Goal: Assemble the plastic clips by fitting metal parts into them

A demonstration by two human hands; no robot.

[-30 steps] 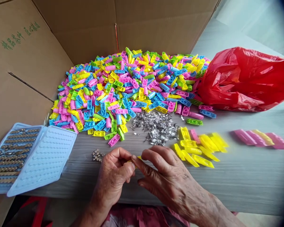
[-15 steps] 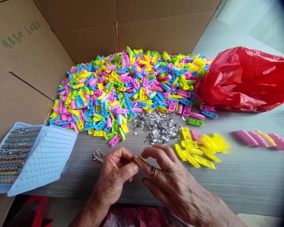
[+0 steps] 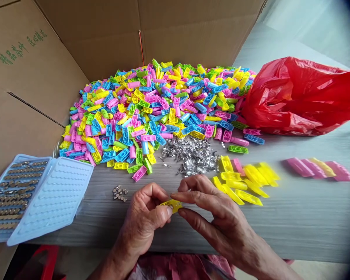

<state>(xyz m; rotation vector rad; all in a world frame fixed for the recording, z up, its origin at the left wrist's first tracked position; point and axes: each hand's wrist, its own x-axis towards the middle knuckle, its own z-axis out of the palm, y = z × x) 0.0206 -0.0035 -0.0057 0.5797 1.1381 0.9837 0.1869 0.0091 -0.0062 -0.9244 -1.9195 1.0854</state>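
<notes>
Head view, down onto a grey wood-grain bench (image 3: 294, 221). Between the left hand (image 3: 142, 212) and the right hand (image 3: 218, 217), a yellow plastic clip (image 3: 171, 206), pinched by the thumb and fingertips of both hands in a narrow grip, just above the bench near its front edge. Just left of the left hand, a small cluster of metal studs (image 3: 120, 192). Ahead of the hands, a heap of silver metal pieces (image 3: 189, 155), right against a large mound of pink, blue, yellow and green plastic clips (image 3: 128, 116). Just beside the right hand, a loose group of yellow plastic strips (image 3: 239, 186); farther right, a row of pink and yellow plastic strips (image 3: 317, 167). At far left, a hinged pale blue plastic tray (image 3: 54, 198), one half lined with rows of small metal discs. Beyond the mound, a cardboard box (image 3: 90, 39); to its right, a crumpled red plastic bag (image 3: 297, 97).
</notes>
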